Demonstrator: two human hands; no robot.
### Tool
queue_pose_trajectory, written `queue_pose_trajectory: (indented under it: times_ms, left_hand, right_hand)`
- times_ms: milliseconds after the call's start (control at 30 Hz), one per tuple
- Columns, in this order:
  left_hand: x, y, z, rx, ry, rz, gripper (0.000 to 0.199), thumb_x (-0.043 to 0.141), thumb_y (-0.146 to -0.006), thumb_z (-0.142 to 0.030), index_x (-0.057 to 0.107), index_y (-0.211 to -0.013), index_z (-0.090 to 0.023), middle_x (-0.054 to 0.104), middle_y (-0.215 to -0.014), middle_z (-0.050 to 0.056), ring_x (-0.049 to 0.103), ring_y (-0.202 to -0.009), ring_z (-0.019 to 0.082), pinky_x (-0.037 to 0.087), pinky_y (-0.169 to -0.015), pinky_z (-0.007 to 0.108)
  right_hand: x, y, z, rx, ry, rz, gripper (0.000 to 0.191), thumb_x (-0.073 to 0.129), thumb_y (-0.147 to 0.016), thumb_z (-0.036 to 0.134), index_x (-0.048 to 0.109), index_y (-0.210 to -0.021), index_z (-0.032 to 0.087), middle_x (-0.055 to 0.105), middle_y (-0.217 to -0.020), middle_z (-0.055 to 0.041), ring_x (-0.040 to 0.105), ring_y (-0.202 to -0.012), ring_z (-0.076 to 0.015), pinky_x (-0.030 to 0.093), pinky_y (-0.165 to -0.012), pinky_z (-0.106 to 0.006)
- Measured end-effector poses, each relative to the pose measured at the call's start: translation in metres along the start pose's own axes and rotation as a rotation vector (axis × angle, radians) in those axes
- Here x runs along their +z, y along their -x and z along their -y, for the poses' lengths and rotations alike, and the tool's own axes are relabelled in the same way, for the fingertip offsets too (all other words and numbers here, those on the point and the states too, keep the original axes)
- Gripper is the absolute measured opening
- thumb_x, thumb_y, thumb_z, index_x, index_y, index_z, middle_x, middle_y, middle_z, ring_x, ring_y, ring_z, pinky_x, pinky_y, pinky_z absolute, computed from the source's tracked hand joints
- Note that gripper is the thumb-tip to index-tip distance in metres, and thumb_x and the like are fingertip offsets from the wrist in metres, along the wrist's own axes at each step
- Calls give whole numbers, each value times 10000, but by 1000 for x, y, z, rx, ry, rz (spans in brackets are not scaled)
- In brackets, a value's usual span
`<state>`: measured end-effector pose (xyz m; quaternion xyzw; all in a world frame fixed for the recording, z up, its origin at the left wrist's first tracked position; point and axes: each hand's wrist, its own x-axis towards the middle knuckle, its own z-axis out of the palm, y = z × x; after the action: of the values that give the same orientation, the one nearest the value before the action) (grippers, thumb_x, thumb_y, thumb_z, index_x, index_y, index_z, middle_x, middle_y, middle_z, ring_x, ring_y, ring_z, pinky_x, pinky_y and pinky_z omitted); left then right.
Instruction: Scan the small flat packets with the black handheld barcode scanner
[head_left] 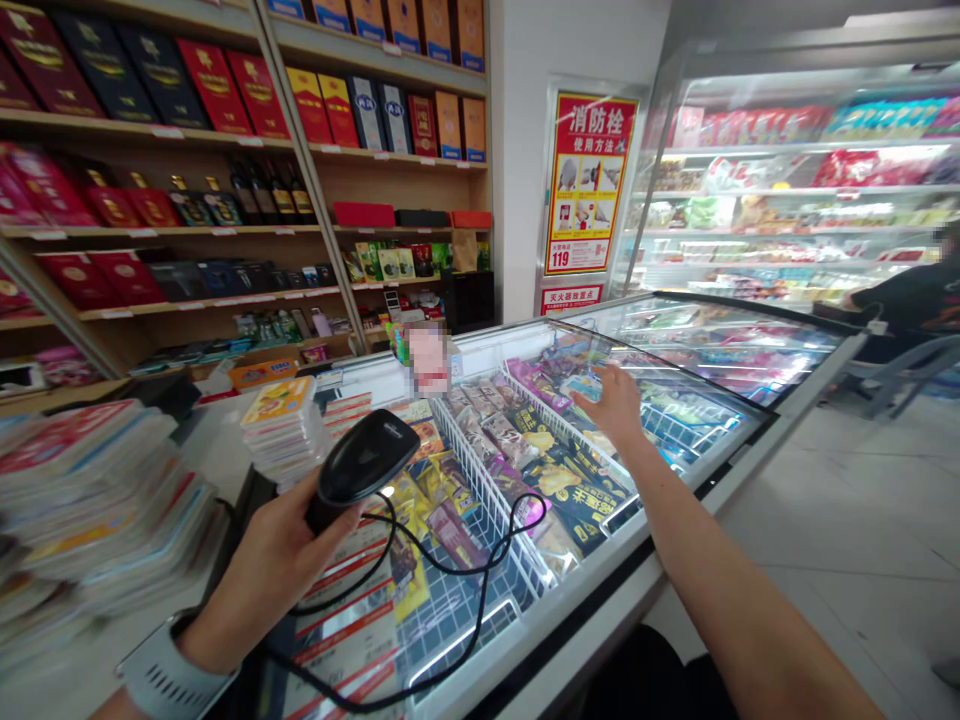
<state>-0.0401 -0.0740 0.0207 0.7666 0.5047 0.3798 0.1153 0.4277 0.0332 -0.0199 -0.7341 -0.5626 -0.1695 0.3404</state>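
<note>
My left hand point(289, 540) is wrapped round the handle of a black barcode scanner point(371, 455), held over the left end of a chest freezer point(480, 670). Its black cable point(480, 572) loops across the freezer top. My right hand point(616, 405) reaches out over the freezer with fingers spread, and nothing shows in its grasp. Closest to its fingertips are purple ice cream packs point(536, 385) and a light-blue pack point(581, 387). Black-and-yellow packs point(570, 485) lie in a white wire basket point(480, 470) below. Whether the right fingers touch anything I cannot tell.
Stacks of cards point(112, 500) stand at the left, with a smaller stack point(285, 425) beside the scanner. Price labels point(349, 610) lie on the freezer's left end. A sliding glass lid point(720, 365) covers the far part. At the right edge a person point(919, 300) sits on a chair.
</note>
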Motion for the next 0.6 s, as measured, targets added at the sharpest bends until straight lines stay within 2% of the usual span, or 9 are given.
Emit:
queue_pose_trajectory:
  times_ms: [67, 100, 167, 300, 600]
  left_hand:
    - [-1, 0, -1, 9, 1, -5, 468, 621, -810, -490, 611, -1146, -164, 729, -1011, 47, 672, -909, 236, 532, -854, 298]
    - [-1, 0, -1, 11, 1, -7, 465, 621, -810, -488, 613, -1144, -165, 729, -1008, 45, 673, -905, 234, 532, -851, 294]
    - [-2, 0, -2, 6, 5, -1, 459, 624, -811, -480, 610, -1148, -169, 730, -1002, 36, 674, -894, 225, 531, -851, 286]
    - [-3, 0, -2, -11, 25, 12, 459, 632, -809, -472, 604, -1154, -169, 730, -1004, 33, 674, -889, 218, 529, -857, 286]
    - [-3, 1, 3, 11, 6, 7, 448, 631, -812, -455, 606, -1148, -160, 728, -1033, 40, 674, -920, 231, 528, -865, 289]
  right_hand:
    - [2, 4, 6, -74, 117, 125, 628, 618, -788, 523, 507, -1338, 241, 355, -1490, -164, 283, -1368, -386, 287, -1041, -574]
    - [4, 4, 7, -68, 153, 179, 592, 601, -814, 504, 505, -1342, 256, 349, -1496, -161, 283, -1369, -391, 285, -1035, -585]
    - [7, 4, 6, -10, 182, 234, 502, 538, -875, 450, 515, -1337, 256, 425, -1439, -162, 370, -1321, -368, 313, -1022, -558]
    - [9, -2, 0, 115, 147, 232, 484, 488, -910, 446, 520, -1342, 231, 528, -1301, -163, 534, -1151, -312, 400, -950, -450]
    - [16, -2, 3, 200, 179, 177, 577, 552, -850, 488, 494, -1365, 235, 495, -1227, -156, 588, -1014, -301, 442, -867, -417]
